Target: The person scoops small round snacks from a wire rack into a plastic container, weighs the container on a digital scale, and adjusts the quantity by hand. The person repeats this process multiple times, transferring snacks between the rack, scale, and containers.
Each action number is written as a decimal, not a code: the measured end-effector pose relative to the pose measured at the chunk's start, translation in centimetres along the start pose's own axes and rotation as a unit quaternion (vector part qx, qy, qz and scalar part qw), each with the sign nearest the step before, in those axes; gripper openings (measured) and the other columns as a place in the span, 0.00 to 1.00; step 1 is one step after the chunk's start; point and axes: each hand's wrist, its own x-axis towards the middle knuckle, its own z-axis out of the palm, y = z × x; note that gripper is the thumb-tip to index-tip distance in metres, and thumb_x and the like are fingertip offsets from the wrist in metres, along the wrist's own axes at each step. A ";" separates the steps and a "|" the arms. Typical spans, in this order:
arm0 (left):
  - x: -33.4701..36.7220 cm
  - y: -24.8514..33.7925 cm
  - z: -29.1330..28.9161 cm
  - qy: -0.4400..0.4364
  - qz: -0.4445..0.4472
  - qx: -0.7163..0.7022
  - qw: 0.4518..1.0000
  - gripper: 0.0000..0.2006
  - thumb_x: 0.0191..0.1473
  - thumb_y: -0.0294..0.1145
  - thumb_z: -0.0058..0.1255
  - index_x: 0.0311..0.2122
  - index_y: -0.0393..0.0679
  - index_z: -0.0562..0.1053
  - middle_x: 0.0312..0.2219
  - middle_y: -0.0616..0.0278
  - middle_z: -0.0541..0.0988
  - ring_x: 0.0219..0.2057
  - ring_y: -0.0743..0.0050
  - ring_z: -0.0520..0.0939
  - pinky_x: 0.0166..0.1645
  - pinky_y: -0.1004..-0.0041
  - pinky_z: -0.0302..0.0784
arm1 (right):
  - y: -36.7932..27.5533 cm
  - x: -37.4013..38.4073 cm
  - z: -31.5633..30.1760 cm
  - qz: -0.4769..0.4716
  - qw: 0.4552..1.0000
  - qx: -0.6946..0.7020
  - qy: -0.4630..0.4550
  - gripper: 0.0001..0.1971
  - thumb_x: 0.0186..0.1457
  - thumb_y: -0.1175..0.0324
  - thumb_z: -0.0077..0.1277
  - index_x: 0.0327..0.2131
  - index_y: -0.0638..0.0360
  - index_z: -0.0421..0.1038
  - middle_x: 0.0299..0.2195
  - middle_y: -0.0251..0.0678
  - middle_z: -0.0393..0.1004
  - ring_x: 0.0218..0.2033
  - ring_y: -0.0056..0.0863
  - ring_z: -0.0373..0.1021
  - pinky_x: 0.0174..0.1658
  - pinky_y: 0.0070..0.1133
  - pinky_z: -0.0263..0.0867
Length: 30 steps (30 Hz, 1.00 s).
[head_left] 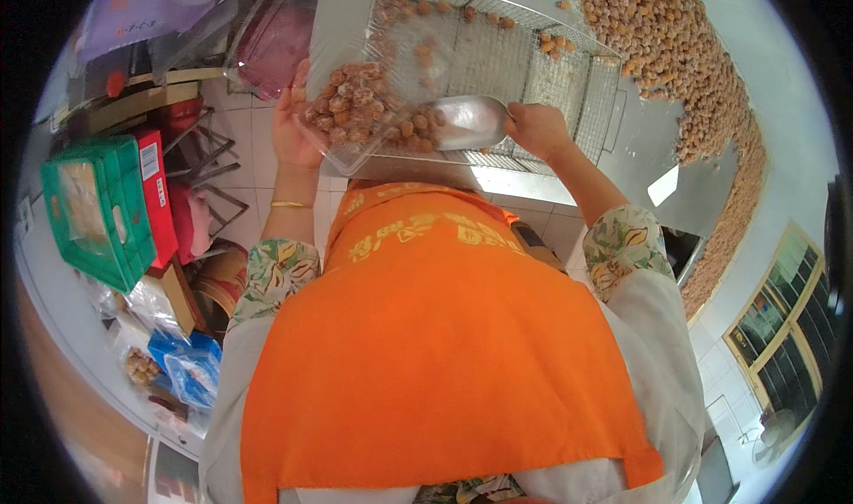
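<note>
My left hand (296,126) grips the side of a clear plastic container (348,163), which holds many round brown sugar-dusted pieces (351,104). My right hand (539,131) is closed around the handle of a metal scoop (476,120). The scoop's mouth points left at the container, with several brown pieces (418,129) at its front edge. Through the clear plastic I cannot tell whether those pieces are in the scoop or in the container. Both hands are over the near left part of a wire mesh basket (613,82), where a few loose pieces (555,44) lie.
A big heap of the same pieces (662,47) spreads along the metal table (702,184) at right. Stacked clear containers (271,47) stand at upper left. Further left are a green plastic crate (115,211), a red box (157,198) and blue packages (191,371).
</note>
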 end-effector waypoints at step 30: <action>-0.4 1.4 0.4 0.077 -0.012 0.094 0.992 0.27 0.61 0.43 0.35 0.64 0.47 0.56 0.56 0.60 0.66 0.60 0.53 0.62 0.65 0.52 0.52 | -1.8 1.6 4.5 0.016 0.963 0.269 0.033 0.21 0.57 0.49 0.37 0.33 0.54 0.74 0.25 0.40 0.76 0.32 0.42 0.73 0.36 0.35 0.67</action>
